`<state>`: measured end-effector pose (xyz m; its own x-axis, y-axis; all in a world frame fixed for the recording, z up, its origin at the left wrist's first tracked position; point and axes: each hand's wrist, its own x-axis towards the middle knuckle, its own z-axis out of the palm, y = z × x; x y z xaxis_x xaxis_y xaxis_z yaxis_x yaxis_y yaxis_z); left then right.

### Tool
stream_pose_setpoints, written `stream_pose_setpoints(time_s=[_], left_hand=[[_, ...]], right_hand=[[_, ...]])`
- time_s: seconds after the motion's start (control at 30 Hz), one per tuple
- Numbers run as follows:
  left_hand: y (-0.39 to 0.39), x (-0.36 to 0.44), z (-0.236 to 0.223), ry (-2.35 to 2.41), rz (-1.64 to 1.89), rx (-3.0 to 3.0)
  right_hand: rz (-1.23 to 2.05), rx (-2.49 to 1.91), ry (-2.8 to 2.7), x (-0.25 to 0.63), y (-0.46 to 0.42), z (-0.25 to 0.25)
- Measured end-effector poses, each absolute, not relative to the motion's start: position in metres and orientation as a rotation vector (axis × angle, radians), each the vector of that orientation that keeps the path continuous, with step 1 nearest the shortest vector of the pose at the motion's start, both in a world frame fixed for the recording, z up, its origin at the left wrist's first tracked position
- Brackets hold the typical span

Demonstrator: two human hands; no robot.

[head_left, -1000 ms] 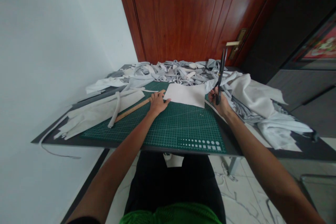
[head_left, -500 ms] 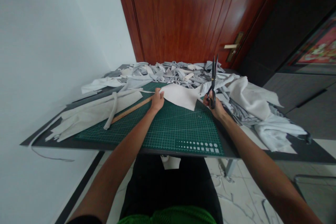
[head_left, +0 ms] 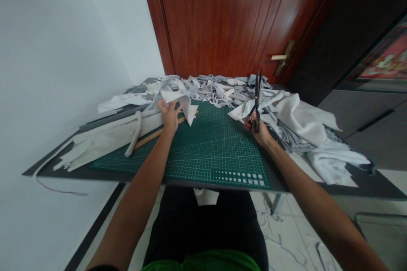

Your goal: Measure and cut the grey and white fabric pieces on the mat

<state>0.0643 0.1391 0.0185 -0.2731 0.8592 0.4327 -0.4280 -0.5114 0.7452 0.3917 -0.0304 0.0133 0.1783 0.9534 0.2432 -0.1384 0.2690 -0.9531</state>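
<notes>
My left hand [head_left: 171,114] grips a white piece of fabric [head_left: 187,106] at the left of the green cutting mat [head_left: 210,152]. The piece is bent, with one corner hanging to the right over a wooden ruler [head_left: 154,134]. In my right hand [head_left: 258,127] is a pair of black scissors [head_left: 256,101], points upward and blades slightly apart. This hand is above the mat's right edge, beside the heap of white and grey cloth [head_left: 302,114].
Small fabric scraps [head_left: 213,89] lie piled along the back of the table. Long pale strips [head_left: 108,135] rest at the left, with a rolled strip [head_left: 135,133] across them. Behind the table stands a brown door [head_left: 216,21] with a handle [head_left: 280,57].
My left hand has picked up the white fabric piece from the mat and moved it left, bending it. My right hand with the scissors shifted slightly left, then stayed nearly still.
</notes>
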Motion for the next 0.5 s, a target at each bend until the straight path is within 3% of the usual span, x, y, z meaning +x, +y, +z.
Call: stream_pose_setpoints(time_s=[0.27, 0.5], left_hand=[[0.137, 0.066, -0.001, 1.09, 1.662, 1.626], [0.143, 0.065, -0.003, 1.154, 1.59, 1.542]], right_hand=[[1.05, -0.858, -0.989, 0.392, -0.028, 0.014], [1.135, -0.82, -0.907, 0.396, -0.028, 0.016]])
